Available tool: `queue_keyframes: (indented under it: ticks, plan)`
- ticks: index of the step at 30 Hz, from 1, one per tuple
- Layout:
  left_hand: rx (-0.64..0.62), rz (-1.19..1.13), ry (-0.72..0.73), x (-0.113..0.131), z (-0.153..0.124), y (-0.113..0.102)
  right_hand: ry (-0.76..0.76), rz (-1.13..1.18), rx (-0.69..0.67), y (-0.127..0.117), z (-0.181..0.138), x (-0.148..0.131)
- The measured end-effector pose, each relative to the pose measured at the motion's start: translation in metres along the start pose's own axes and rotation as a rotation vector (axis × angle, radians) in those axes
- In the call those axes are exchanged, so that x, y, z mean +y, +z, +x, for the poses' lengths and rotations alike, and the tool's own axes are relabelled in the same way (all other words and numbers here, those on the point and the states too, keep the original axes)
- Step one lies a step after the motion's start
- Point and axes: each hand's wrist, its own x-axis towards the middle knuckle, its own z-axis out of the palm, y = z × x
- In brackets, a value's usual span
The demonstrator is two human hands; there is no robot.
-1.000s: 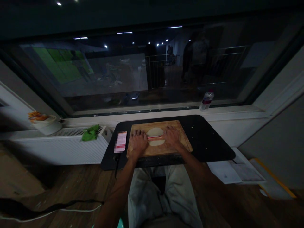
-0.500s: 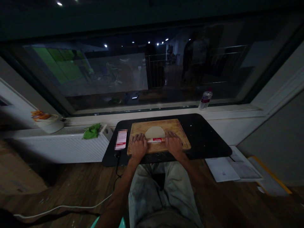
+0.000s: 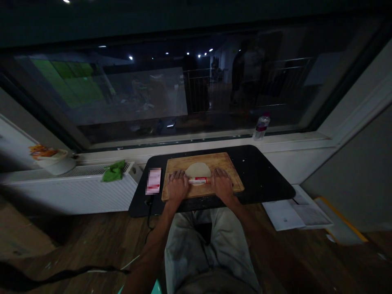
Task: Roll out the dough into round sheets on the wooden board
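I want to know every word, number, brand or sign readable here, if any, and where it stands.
No text can be read with certainty.
Cylindrical wooden rolling pin: red-and-white label, lettering too small.
Clear plastic bottle: magenta label, too blurred.
Rectangular pink-and-white screen: pixelated.
White rectangular item: mark too small.

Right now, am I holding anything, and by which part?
Your left hand and right hand lie over opposite ends of a rolling pin; whether either closes around it is hidden.

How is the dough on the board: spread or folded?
Spread, as far as it shows: the dough lies flat and rounded on the wooden board. The rolling pin hides its near edge.
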Motion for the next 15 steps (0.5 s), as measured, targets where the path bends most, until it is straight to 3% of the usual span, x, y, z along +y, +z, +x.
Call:
queue_keyframes:
  ticks: [7, 15]
  plan:
    - [0.020, -0.007, -0.031, 0.000, -0.002, 0.009, -0.032, -0.013, -0.076, -0.002, 0.020, 0.002]
    - [0.045, -0.048, 0.031, -0.008, 0.005, 0.019, -0.023, -0.013, 0.038, 0.004, -0.029, 0.000]
